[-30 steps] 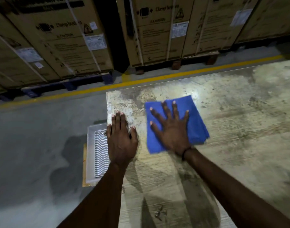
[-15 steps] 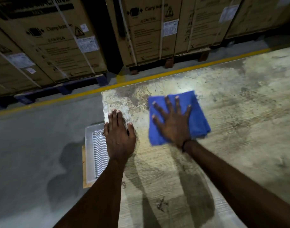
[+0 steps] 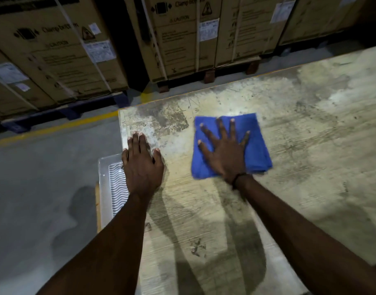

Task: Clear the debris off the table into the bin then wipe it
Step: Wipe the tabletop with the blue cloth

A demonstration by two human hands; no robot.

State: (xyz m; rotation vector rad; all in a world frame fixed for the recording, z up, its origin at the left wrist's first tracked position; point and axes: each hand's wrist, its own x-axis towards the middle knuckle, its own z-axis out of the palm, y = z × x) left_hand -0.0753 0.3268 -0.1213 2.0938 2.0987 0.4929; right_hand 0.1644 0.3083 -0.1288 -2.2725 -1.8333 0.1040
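Note:
A folded blue cloth (image 3: 255, 145) lies flat on the worn, stained table (image 3: 300, 128). My right hand (image 3: 225, 152) presses down on the cloth with fingers spread wide. My left hand (image 3: 142, 165) rests palm down on the table's left edge, fingers together, holding nothing. Just below that edge on the left sits a clear plastic bin (image 3: 105, 188) with a white wavy ribbed insert; my left hand and forearm overlap its right side. A small dark scuff or bit of debris (image 3: 196, 248) marks the table near me.
Large strapped cardboard boxes (image 3: 182, 39) on pallets stand across an aisle beyond the table's far edge. A yellow floor line (image 3: 55, 128) runs along the grey concrete floor (image 3: 33, 188) to the left. The table extends far to the right.
My right hand has slid the blue cloth a little to the right and away from the left hand. The left hand stays planted on the table's left edge. The view has shifted slightly.

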